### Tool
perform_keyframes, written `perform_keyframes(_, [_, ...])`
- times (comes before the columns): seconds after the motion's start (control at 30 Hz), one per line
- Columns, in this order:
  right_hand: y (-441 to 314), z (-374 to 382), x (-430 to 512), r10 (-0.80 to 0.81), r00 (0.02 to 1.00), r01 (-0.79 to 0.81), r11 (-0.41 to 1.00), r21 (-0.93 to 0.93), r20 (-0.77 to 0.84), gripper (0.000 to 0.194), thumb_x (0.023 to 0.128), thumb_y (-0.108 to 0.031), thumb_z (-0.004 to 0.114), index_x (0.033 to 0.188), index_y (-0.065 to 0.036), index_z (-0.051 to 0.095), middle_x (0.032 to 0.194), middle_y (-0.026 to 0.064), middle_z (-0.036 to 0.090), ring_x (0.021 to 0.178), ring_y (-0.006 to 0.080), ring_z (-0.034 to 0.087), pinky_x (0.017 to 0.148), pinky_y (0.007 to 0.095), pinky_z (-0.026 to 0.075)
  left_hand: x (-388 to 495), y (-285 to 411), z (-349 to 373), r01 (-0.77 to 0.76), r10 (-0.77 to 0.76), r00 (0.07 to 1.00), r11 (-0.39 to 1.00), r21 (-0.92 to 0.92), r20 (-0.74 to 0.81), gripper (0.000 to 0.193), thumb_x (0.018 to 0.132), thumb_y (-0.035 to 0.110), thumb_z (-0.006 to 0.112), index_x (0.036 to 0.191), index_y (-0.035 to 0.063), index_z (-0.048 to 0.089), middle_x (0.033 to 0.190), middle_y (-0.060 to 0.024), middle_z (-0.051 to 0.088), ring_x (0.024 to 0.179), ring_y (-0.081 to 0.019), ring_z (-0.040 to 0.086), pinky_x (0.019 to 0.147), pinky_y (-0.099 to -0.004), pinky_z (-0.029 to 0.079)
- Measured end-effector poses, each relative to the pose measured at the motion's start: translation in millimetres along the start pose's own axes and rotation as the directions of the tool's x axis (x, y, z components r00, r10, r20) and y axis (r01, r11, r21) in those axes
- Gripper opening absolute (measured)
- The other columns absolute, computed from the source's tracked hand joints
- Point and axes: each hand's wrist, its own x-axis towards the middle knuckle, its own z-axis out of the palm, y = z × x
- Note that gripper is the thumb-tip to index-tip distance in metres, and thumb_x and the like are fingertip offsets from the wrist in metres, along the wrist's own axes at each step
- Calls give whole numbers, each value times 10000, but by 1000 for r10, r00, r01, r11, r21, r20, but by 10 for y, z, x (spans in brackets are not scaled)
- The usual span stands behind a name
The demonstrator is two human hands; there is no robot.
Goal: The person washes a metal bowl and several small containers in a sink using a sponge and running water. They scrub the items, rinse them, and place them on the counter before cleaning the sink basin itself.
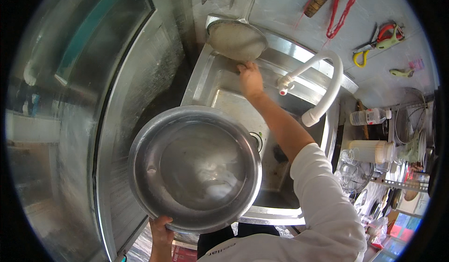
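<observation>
My left hand (162,231) grips the near-left rim of a wide stainless steel basin (151,191), its thumb over the edge. The basin is held over the left side of a steel sink (231,100), and light reflects off its inside bottom. My right hand (250,77) is stretched to the far side of the sink, just below a round mesh strainer (238,41) that hangs by its long handle against the wall. Its fingers are curled near the sink's back ledge; whether they hold something is not clear. A white curved faucet (331,83) stands right of that hand.
A tall steel cabinet (122,86) stands close on the left. Scissors (363,53), a peeler (401,72) and red cords (342,16) hang on the wall. At the right, shelves carry a plastic bottle (368,116), a jug (368,151) and glassware.
</observation>
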Motion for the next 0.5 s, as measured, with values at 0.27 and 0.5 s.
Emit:
perform_keyframes(0.27, [-574,72,-40,-404,908,294,802,521,109,252,752,-6,515,949,-77,654,1065,128,552,972,294,522,873,346,428,49,-37,-140,41,-33,992,997,67,-120,605,554,-47,534,1153,19,481,1034,-88,543,921,-236,559,781,-347,487])
perform_keyframes(0.5, [-344,-620,-917,-73,836,-276,801,531,544,257,823,-98,540,1064,-54,617,1003,151,584,835,269,600,781,349,476,40,-57,-169,42,-33,991,997,67,-132,592,575,-57,524,1160,17,471,986,-65,530,886,-206,540,783,-321,469])
